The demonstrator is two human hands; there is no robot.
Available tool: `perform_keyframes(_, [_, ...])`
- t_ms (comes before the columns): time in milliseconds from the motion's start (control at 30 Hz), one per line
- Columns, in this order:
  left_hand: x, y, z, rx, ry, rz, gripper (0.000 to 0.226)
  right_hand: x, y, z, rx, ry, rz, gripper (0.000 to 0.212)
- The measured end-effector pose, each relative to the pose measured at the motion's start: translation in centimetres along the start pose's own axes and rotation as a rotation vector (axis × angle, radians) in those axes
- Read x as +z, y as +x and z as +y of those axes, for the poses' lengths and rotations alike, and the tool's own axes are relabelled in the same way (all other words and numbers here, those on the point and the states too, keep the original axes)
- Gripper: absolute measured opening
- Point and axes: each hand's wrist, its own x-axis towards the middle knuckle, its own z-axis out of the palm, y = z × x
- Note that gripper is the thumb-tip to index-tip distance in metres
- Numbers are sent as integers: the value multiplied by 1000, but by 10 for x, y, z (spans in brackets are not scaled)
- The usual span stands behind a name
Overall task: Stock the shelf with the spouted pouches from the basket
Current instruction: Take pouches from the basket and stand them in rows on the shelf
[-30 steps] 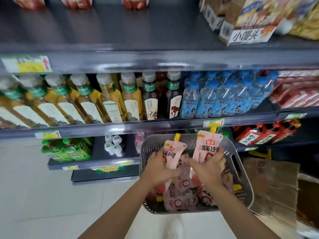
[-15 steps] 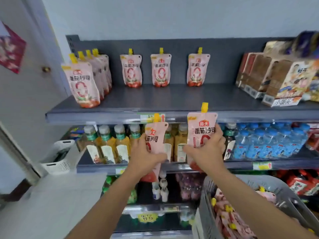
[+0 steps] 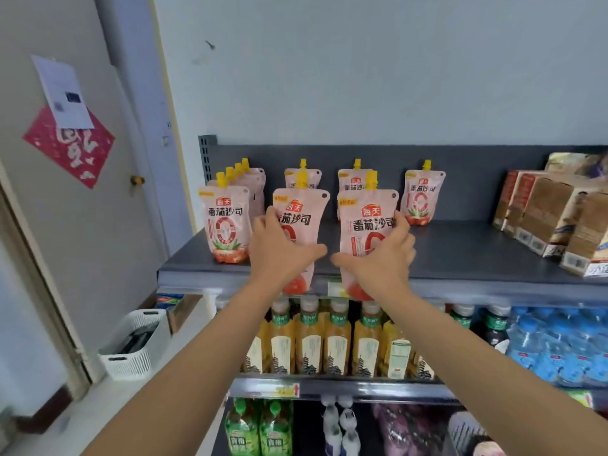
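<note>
Grip: left hand [image 3: 279, 253] curls fingers and thumb round the lower half of one spouted pouch [image 3: 307, 209]; right hand [image 3: 378, 260] holds a second pouch [image 3: 368, 222] likewise. Both are upright, spouts up, bases hanging just below the front lip of the top shelf [image 3: 460, 255], not set down yet. Likely step: placing. To do it well, lift each base over the lip, stand them before the back-row pouches [image 3: 424, 199], in line with the front-left pouch [image 3: 225, 222], labels forward, and release only once they stand steady.
</note>
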Motion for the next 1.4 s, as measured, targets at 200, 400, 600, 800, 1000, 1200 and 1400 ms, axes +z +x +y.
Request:
perform_keyframes(200, [48,74,-12,40,281,145,124,19,56,6,-2,97,1,117])
perform_keyframes(400, [113,149,-22,25,295,213,126,36,120,28,-12,104,-24,121])
perform_keyframes(600, [162,202,-32,-29,303,264,131,52,152,50,-43,149,-94,123])
perform_keyframes(800, [178,221,-47,-22,259,313,131,62,154,63,-50,117,-148,125])
perform_keyframes(1000, [167,227,-53,-39,319,282,142,71,145,67,-75,91,-199,127])
perform_keyframes(1200, [153,211,-56,-45,386,134,154,78,138,63,-72,61,-206,122])
perform_keyframes(1400, [151,201,-67,27,478,-70,137,79,135,63,-80,72,-189,120])
